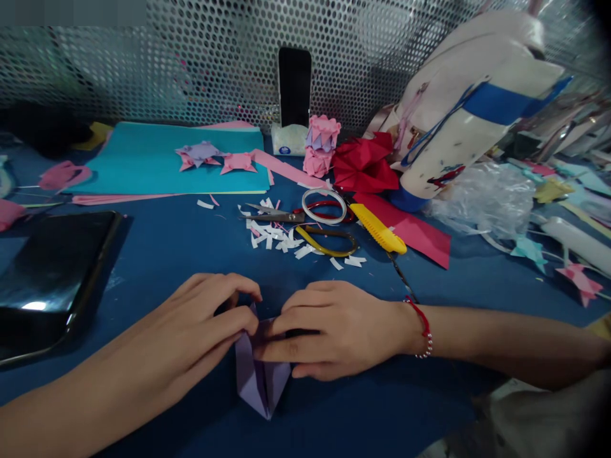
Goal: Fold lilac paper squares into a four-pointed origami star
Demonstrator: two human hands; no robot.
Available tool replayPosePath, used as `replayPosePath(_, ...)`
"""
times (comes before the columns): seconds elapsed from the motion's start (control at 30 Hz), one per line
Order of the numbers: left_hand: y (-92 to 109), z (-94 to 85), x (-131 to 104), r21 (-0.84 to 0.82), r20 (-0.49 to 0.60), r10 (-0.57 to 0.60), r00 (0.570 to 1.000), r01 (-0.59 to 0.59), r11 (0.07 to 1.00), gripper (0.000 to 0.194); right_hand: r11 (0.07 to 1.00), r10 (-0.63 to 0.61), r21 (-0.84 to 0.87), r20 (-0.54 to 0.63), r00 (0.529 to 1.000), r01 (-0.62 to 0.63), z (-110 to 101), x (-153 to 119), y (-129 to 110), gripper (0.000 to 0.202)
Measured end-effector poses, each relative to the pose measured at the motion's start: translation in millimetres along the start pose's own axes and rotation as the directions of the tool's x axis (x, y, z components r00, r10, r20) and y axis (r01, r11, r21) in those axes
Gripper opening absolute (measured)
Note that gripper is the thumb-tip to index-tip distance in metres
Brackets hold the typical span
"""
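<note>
A piece of folded purple paper (252, 381) lies on the blue table, its pointed end toward me and a crease running down its middle. My left hand (210, 324) pinches the paper's upper left edge between thumb and fingers. From the other side, my right hand (324, 331) presses its fingertips onto the upper right part, and its fingers are close together. A red beaded bracelet circles my right wrist. Both hands partly hide the paper's upper end.
Scissors (277, 217), white paper scraps (277, 236), a white ring (324, 191) and a yellow cutter (377, 228) lie beyond my hands. Blue-green sheets (143, 152) carry folded paper pieces. A dark tablet (52, 273) is at left; a white bag (458, 121) stands at back right.
</note>
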State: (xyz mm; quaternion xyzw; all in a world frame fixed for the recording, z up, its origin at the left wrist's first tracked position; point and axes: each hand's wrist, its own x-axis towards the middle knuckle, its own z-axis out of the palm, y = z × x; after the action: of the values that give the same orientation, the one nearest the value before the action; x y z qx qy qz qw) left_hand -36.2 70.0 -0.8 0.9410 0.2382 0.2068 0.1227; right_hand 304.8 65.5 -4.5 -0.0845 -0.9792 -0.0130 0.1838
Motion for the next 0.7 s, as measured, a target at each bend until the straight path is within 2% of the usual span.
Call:
replayPosePath(0.1, 3.8, 3.1, 1.7, 0.018, -0.057, -0.021, 0.998, 0.022, 1.0, 0.035, 1.0, 0.006, -0.003, -0.109, 0.994, -0.007, 0.6, 0.5, -1.7, 0.043)
replayPosePath(0.17, 4.3, 2.9, 3.0, 0.028, -0.047, 0.0, 0.999, 0.001, 1.0, 0.033, 1.0, 0.005, -0.004, -0.148, 0.989, -0.006, 0.3, 1.0, -2.7, 0.042)
replayPosePath(0.33, -0.1, -1.4, 3.2, 0.025, 0.039, 0.023, 0.999, -0.024, 0.999, 0.028, 1.0, 0.001, -0.011, -0.052, 0.999, -0.002, -2.6, 2.6, -4.2, 0.041)
replayPosePath(0.43, 0.6, -2.8, 1.1, 0.018, 0.071, 0.027, 0.997, -0.028, 0.999, 0.031, 1.0, 0.008, -0.01, -0.047, 0.999, -0.008, -4.4, 3.8, -4.4, 0.042)
replayPosePath(0.53, 3.8, -3.0, 0.3, 0.022, 0.078, 0.025, 0.997, -0.027, 0.999, 0.034, 1.0, 0.007, -0.009, -0.051, 0.999, -0.007, -5.5, 4.9, -4.3, 0.041)
replayPosePath(0.7, 7.9, -4.8, 3.4, 0.079, 0.028, 0.057, 0.998, -0.059, 0.995, 0.028, 1.0, 0.016, 0.013, -0.076, 0.997, -0.015, -4.7, 4.9, -4.6, 0.045)
